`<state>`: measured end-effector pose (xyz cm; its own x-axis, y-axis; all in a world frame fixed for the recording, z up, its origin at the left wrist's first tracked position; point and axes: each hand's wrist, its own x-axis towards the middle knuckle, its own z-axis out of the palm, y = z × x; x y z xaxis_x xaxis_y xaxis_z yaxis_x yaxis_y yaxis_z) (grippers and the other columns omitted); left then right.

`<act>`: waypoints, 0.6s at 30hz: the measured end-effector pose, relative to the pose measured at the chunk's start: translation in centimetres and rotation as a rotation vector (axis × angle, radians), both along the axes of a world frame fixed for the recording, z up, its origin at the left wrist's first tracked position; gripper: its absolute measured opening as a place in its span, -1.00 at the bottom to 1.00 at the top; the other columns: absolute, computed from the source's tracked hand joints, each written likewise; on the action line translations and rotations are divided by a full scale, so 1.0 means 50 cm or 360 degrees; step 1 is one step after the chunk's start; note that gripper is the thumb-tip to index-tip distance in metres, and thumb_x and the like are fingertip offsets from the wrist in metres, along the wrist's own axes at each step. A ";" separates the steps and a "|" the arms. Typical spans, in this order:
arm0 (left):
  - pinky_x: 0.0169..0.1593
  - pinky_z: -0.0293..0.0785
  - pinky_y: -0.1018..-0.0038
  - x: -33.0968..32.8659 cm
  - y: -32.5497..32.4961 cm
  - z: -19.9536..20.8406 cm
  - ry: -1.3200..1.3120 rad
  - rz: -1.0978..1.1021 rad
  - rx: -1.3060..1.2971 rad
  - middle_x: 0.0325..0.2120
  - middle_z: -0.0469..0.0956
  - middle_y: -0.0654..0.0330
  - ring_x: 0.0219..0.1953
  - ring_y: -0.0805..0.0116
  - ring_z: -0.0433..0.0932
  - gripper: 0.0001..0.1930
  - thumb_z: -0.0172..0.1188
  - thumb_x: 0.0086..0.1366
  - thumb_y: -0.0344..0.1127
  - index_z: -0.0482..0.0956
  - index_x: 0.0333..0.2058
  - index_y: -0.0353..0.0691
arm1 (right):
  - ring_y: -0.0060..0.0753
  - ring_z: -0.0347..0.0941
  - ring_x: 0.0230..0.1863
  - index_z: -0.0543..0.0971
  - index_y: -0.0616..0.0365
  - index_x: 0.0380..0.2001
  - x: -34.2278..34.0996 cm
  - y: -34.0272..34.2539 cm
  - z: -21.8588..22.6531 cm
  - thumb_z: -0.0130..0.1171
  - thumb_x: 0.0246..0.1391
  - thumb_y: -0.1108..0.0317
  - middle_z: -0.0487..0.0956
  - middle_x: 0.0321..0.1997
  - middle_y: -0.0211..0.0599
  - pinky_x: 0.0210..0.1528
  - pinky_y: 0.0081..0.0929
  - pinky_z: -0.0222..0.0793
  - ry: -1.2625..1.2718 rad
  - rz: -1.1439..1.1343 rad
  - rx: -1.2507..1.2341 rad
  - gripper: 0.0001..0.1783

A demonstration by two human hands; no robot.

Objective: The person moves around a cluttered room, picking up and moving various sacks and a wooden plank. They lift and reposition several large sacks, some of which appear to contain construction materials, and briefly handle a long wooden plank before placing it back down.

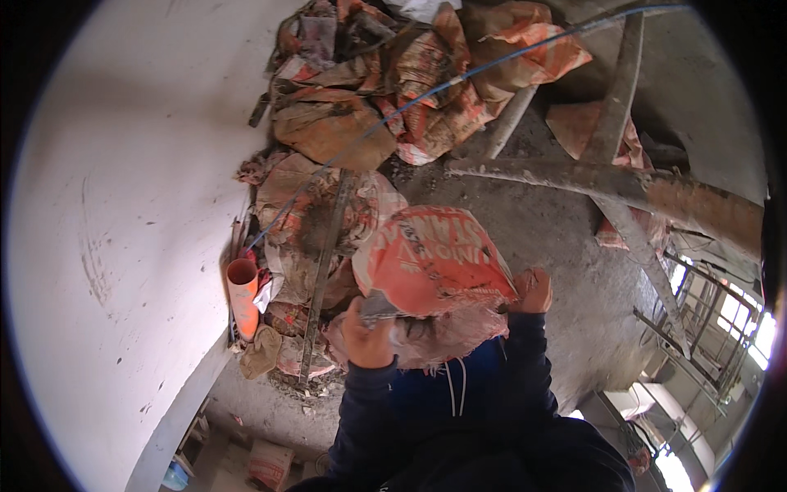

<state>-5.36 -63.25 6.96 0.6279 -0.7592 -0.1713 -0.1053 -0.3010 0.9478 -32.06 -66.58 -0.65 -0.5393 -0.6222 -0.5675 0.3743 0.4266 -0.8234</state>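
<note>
In front of my body I hold a worn red and white cement sack (438, 266) by its near corners. My left hand (366, 336) is closed on the left corner, beside a grey patch of the sack. At the right corner my right hand (533, 291) has its fingers curled round the edge. The sack's mouth faces me and looks partly spread, with a pale, dusty pinkish layer (451, 334) hanging below the red face. What lies inside is too dark to tell. Crumpled dirty sacks (295, 213) lie just left of it.
More crumpled sacks (336, 123) are heaped beyond. A thin wooden strip (326, 275) lies over the left ones, near an orange pipe (243, 299) by the white wall (123, 205). A blue cable (361, 139) crosses above. Thick poles (566, 174) stand at the right.
</note>
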 end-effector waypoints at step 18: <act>-0.37 0.32 0.42 -0.342 0.115 -0.642 -0.0133 -0.0763 0.0920 -0.52 0.44 0.01 -0.48 0.21 0.43 -0.72 0.11 -0.17 -0.37 0.38 -0.41 -0.35 | -0.07 0.34 -0.47 0.40 0.06 -0.53 -0.425 0.098 -0.467 -0.17 -0.10 0.33 0.41 -0.55 -0.21 -0.47 -0.24 0.24 0.1835 0.1784 0.0374 -0.86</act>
<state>-22.43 -57.48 -25.16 0.2800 -0.7560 -0.5916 -0.4144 -0.6511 0.6359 -53.31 -61.69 -23.98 -0.0830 -0.9371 -0.3392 -0.9296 0.1954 -0.3124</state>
